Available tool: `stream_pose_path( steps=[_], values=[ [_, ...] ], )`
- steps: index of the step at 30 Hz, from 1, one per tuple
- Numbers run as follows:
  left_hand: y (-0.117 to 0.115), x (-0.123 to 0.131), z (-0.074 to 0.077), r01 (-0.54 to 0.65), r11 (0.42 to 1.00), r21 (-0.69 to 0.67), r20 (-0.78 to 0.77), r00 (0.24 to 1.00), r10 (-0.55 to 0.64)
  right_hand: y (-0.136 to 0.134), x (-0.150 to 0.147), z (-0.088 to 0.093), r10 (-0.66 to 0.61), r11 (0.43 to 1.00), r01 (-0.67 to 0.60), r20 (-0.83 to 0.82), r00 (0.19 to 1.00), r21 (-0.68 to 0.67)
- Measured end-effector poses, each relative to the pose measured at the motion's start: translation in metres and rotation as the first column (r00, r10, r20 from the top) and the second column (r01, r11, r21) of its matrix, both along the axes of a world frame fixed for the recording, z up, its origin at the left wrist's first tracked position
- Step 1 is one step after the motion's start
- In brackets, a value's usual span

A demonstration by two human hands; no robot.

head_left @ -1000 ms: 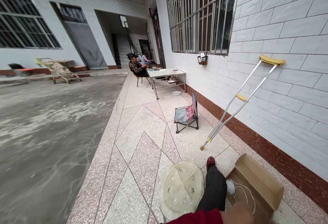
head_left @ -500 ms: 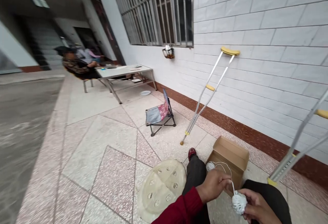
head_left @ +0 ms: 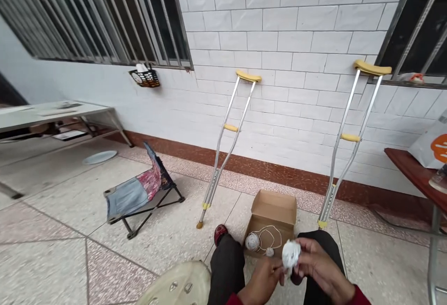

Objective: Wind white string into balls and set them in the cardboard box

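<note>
My right hand is closed round a wound ball of white yarn, its fingertips on the ball's right side. Just below and left of it, my left hand has its fingers pinched together on the yarn strand, which is mostly hidden there. Beyond both hands an open cardboard box stands on the floor with its lid tipped back. Inside it lie a white yarn ball and a smaller ball. Loose loops of yarn curve across the box.
Two crutches lean on the tiled wall. A folding chair stands to the left, with a pale plastic stool beside my leg. At right is a red-brown table with a bag; a white table is far left.
The view has swung to the right, bringing the second crutch and the red-brown table into sight. My left hand has come close under the yarn ball; before, it held a strand stretched above the ball.
</note>
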State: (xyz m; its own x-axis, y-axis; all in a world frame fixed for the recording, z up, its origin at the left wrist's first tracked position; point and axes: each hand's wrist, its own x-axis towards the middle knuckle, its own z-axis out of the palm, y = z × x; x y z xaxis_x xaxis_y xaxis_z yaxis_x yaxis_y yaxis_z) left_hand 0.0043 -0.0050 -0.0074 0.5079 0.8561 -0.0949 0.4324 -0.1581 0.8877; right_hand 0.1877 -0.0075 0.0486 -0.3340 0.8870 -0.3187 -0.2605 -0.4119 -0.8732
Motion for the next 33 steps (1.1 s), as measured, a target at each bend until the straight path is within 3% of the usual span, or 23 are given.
stream_pose_path(
  steps=[3, 5, 7, 9, 12, 14, 17, 20, 22, 25, 28, 31, 33],
  values=[
    [-0.015, 0.005, 0.011, 0.059, 0.997, -0.042, -0.002, 0.998, -0.059, 0.032, 0.007, 0.009, -0.237, 0.969, 0.222, 0.156, 0.959, 0.108],
    [-0.015, 0.003, 0.038, 0.095, 0.995, -0.011, -0.039, 0.995, -0.096, 0.052, 0.009, 0.011, -0.336, 0.929, 0.280, 0.234, 0.913, 0.241],
    [-0.006, -0.004, 0.072, 0.107, 0.985, 0.135, -0.079, 0.992, -0.097, 0.062, 0.006, 0.009, -0.403, 0.876, 0.274, 0.289, 0.868, 0.397],
    [0.012, -0.013, 0.103, 0.057, 0.947, 0.316, -0.091, 0.995, -0.030, 0.059, -0.002, 0.005, -0.345, 0.875, 0.186, 0.308, 0.886, 0.447],
    [0.037, -0.027, 0.128, -0.007, 0.887, 0.461, -0.081, 0.995, 0.050, 0.034, -0.013, 0.009, -0.021, 0.954, -0.051, 0.236, 0.972, 0.295],
    [0.045, -0.028, 0.127, -0.023, 0.910, 0.415, -0.034, 0.999, 0.041, 0.018, -0.016, 0.023, 0.121, 0.964, -0.146, 0.123, 0.985, 0.223],
    [0.037, -0.016, 0.108, -0.022, 0.971, 0.240, 0.084, 0.996, 0.002, 0.017, -0.007, 0.054, 0.044, 0.958, -0.065, 0.081, 0.996, 0.279],
    [0.019, -0.001, 0.091, 0.037, 0.988, 0.150, 0.089, 0.995, -0.051, 0.037, 0.007, 0.072, -0.063, 0.958, 0.017, 0.153, 0.986, 0.288],
    [0.011, 0.001, 0.089, 0.075, 0.983, 0.167, 0.047, 0.995, -0.084, 0.049, 0.011, 0.069, -0.083, 0.959, 0.031, 0.175, 0.981, 0.282],
    [0.015, -0.007, 0.097, 0.049, 0.960, 0.275, -0.014, 0.999, -0.047, 0.045, 0.004, 0.047, -0.053, 0.965, -0.004, 0.211, 0.976, 0.264],
    [0.026, -0.018, 0.105, 0.058, 0.936, 0.348, -0.052, 0.998, -0.042, 0.021, -0.006, 0.022, 0.146, 0.968, -0.186, 0.224, 0.964, 0.169],
    [0.030, -0.021, 0.097, 0.056, 0.963, 0.265, 0.017, 0.998, -0.063, -0.001, -0.005, 0.018, 0.265, 0.956, -0.276, 0.110, 0.958, 0.096],
    [0.026, -0.016, 0.083, 0.007, 0.989, 0.147, 0.103, 0.994, -0.022, -0.005, 0.000, 0.028, 0.177, 0.980, -0.179, 0.030, 0.984, 0.083]
  ],
)
